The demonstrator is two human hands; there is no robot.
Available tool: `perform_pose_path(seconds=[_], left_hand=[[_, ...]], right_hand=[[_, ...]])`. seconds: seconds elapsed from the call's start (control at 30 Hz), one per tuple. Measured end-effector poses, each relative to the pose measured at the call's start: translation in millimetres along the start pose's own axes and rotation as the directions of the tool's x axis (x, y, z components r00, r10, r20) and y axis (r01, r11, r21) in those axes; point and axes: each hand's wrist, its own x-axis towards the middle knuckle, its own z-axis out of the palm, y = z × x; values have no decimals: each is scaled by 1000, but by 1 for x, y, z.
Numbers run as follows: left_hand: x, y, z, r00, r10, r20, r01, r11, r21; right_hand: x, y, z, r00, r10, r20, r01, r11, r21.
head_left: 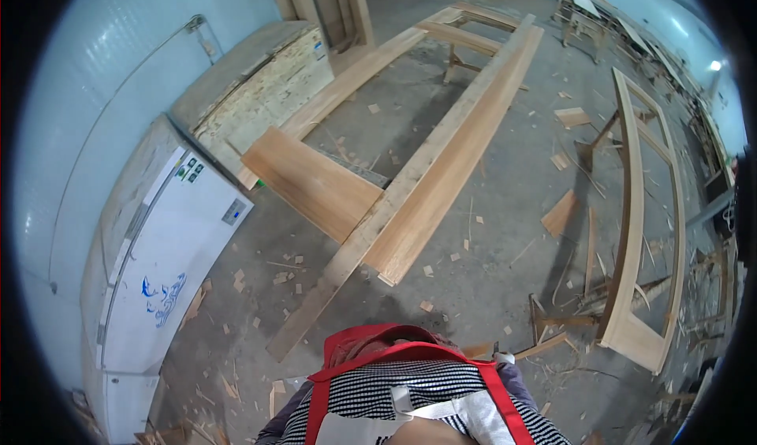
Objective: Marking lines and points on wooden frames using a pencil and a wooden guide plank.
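Note:
Neither of my hands shows in the head view. At the bottom edge I see only my own front: a red apron (pixel 371 350) over a black-and-white striped top (pixel 378 390). Straight ahead a large wooden door frame (pixel 430 185) lies across trestles, its long side rails running away from me. A wide cross panel (pixel 311 181) joins them at the near end. A long loose plank (pixel 315 307) slants down from the frame to the floor near my feet.
A white chest freezer (pixel 169 263) stands at my left against the pale blue wall (pixel 95 114). A chipboard crate (pixel 264 82) sits behind it. A second wooden frame (pixel 635 232) rests on trestles at the right. Offcuts and splinters (pixel 560 212) litter the concrete floor.

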Motion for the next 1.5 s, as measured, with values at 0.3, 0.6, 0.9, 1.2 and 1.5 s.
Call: perform_pose_path(seconds=[0.3, 0.6, 0.9, 1.2, 1.5], left_hand=[[39, 16, -17, 987, 158, 6, -156, 964, 214], [1, -9, -17, 928, 373, -21, -328, 839, 433], [-194, 56, -203, 944, 105, -312, -176, 961, -211], [-135, 200, -165, 846, 39, -532, -532, -15, -846], [-111, 259, -128, 921, 256, -293, -203, -326, -923]], right_hand=[[-33, -66, 23, 973, -207, -102, 182, 960, -211], [-57, -73, 19, 979, -200, 31, 194, 888, -417], [-23, -89, 31, 923, -322, 212, 306, 946, 104], [-191, -271, 91, 361, -563, 743, -286, 692, 663], [-349, -371, 141, -10, -737, 676, -505, 587, 633]])
